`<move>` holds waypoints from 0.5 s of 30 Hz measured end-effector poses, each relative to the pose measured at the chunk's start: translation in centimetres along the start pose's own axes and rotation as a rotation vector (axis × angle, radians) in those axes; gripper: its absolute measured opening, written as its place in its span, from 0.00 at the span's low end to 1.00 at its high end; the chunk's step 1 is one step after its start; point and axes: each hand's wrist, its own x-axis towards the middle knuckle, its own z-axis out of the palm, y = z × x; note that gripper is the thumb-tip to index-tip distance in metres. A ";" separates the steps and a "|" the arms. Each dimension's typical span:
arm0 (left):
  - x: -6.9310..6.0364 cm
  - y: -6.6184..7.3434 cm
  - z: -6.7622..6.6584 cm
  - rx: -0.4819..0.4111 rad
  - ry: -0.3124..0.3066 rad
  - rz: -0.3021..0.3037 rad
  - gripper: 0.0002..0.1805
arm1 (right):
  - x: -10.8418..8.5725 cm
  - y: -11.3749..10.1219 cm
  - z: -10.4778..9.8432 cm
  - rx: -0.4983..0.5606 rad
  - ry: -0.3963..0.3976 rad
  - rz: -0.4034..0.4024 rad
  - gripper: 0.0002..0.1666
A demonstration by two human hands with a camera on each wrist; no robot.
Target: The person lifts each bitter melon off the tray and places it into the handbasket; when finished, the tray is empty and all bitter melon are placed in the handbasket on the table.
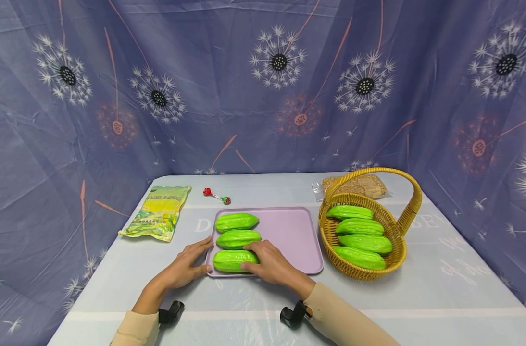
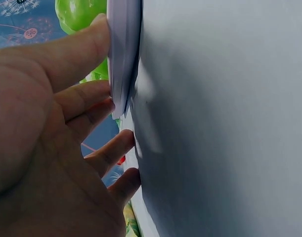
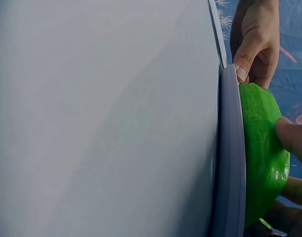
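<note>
With the right hand (image 1: pixel 269 263) we pinch a glossy green ridged gourd (image 1: pixel 230 261) in the near-left corner of the mauve rectangular tray (image 1: pixel 291 240); the left hand (image 1: pixel 184 265), fingers apart, touches the tray. Likely light, firm, slick: we'd grip mid-body.

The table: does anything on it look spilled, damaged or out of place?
Nothing stands out. No spill or damage shows: three green vegetables lie in a row on the tray, four more green vegetables sit in the upright basket, and the yellow bag lies flat.
</note>
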 end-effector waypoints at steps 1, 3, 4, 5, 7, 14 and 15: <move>0.0 0.0 0.0 0.002 -0.001 0.000 0.36 | 0.0 0.0 0.0 0.000 -0.002 -0.001 0.28; 0.0 0.0 0.0 0.003 -0.004 0.001 0.36 | 0.0 0.1 0.0 -0.002 -0.006 0.000 0.28; 0.0 0.0 0.0 0.002 -0.005 0.001 0.36 | 0.0 0.1 0.0 0.001 -0.010 0.001 0.28; 0.0 0.0 0.0 0.001 -0.005 0.000 0.36 | -0.1 0.1 -0.1 0.003 -0.016 0.004 0.29; 0.0 0.0 0.0 -0.001 -0.005 -0.001 0.36 | -0.2 0.2 -0.2 0.010 -0.029 0.003 0.30; 0.0 0.1 0.0 0.001 -0.003 -0.015 0.36 | -0.6 0.6 -0.7 0.034 -0.073 -0.001 0.34; 0.0 0.1 0.0 -0.004 -0.002 -0.018 0.36 | -0.7 0.6 -0.7 0.037 -0.076 -0.003 0.34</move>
